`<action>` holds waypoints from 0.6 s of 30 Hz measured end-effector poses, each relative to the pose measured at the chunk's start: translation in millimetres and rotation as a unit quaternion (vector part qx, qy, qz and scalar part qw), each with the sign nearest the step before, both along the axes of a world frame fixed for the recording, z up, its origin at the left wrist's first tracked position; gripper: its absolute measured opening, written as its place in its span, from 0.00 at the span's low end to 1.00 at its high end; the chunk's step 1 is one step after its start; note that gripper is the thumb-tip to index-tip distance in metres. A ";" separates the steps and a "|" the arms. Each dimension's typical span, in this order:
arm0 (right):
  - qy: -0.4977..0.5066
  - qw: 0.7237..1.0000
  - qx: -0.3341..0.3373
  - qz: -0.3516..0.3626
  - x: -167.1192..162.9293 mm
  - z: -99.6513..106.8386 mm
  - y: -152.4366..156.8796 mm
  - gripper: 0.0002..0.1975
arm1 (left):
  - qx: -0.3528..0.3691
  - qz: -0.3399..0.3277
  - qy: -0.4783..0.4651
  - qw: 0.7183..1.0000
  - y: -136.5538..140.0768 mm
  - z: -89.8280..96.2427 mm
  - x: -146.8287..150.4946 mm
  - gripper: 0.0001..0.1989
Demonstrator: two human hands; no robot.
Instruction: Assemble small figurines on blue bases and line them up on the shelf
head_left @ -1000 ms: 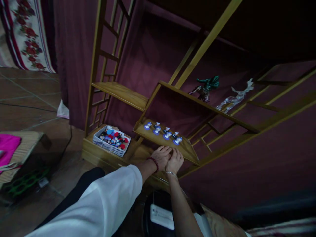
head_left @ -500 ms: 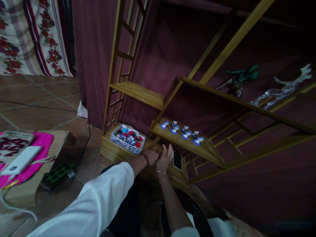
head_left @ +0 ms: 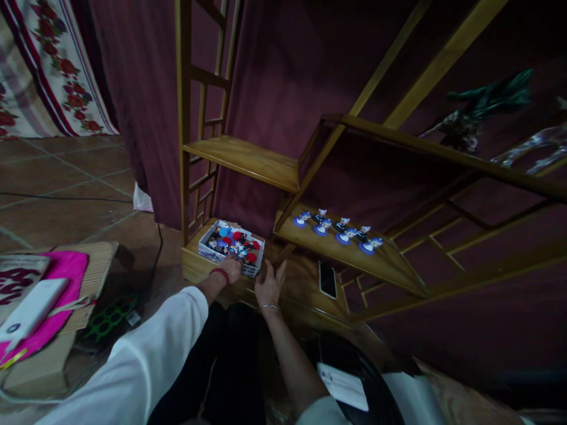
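A small patterned box [head_left: 211,255] full of little figures with red and blue parts sits on the low wooden shelf. My left hand [head_left: 231,269], with a red bead bracelet at the wrist, is at the front wall of this box; its fingers are too unclear to show whether they grip anything. Just right of the box is my right hand [head_left: 269,285], wearing a thin bangle, fingers spread and nothing visible in it. On the raised shelf to the right, several small figurines [head_left: 348,235] on blue or dark bases stand in two rows.
A phone [head_left: 328,279] lies on the low shelf, right of my hands. Shelf posts and an upper board [head_left: 248,160] rise around them. Glass-like ornaments [head_left: 491,100] stand higher right. On the left, a cardboard box [head_left: 104,260] carries a pink cloth and white device.
My hands, close together right of the box before, have moved left and apart. The left is now at the box's front wall. The camera view has shifted a little.
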State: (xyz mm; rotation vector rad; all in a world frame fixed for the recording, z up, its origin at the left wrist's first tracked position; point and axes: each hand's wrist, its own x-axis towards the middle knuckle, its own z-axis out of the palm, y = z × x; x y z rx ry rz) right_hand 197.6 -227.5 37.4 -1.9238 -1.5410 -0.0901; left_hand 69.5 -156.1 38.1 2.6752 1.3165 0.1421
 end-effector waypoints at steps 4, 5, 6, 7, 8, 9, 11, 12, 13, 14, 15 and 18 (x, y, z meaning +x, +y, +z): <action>0.020 0.998 -0.037 0.052 -23.9 -10.7 -5.1 0.27 | 0.005 0.017 -0.002 1.000 7.9 -10.5 -9.9 0.16; 0.025 0.996 -0.046 0.072 -27.5 -12.1 -2.2 0.27 | 0.005 0.021 -0.003 1.000 9.1 -11.5 -10.8 0.16; 0.028 0.994 -0.056 0.090 -29.5 -12.8 2.7 0.27 | 0.005 0.023 -0.003 1.000 10.0 -12.2 -11.7 0.16; 0.030 0.992 -0.068 0.103 -29.9 -12.8 9.5 0.26 | 0.005 0.022 -0.003 1.000 10.7 -12.8 -12.5 0.16; 0.029 0.990 -0.082 0.109 -28.9 -12.3 17.9 0.25 | 0.005 0.019 -0.003 1.000 10.9 -13.5 -13.4 0.16; 0.024 0.989 -0.096 0.114 -26.6 -11.4 27.3 0.25 | 0.007 0.014 -0.004 1.000 10.8 -14.4 -14.4 0.15; 0.017 0.981 -0.135 0.135 -20.1 -9.3 47.2 0.23 | 0.014 0.005 -0.005 1.000 9.7 -17.7 -16.3 0.14; 0.017 0.978 -0.156 0.134 -16.8 -8.6 56.8 0.22 | 0.019 0.002 -0.006 1.000 8.8 -20.1 -17.0 0.15; 0.018 0.974 -0.186 0.129 -13.8 -8.3 65.6 0.20 | 0.024 0.001 -0.006 1.000 8.1 -22.9 -17.4 0.17; 0.018 0.968 -0.220 0.119 -11.5 -8.6 73.7 0.18 | 0.029 0.000 -0.006 1.000 7.4 -26.1 -17.7 0.19; 0.016 0.962 -0.249 0.109 -9.7 -9.4 80.8 0.17 | 0.033 -0.001 -0.005 0.999 7.0 -29.4 -17.9 0.21; 0.011 0.951 -0.294 0.100 -7.4 -14.8 98.5 0.15 | 0.044 -0.008 0.006 0.999 7.0 -38.5 -18.5 0.28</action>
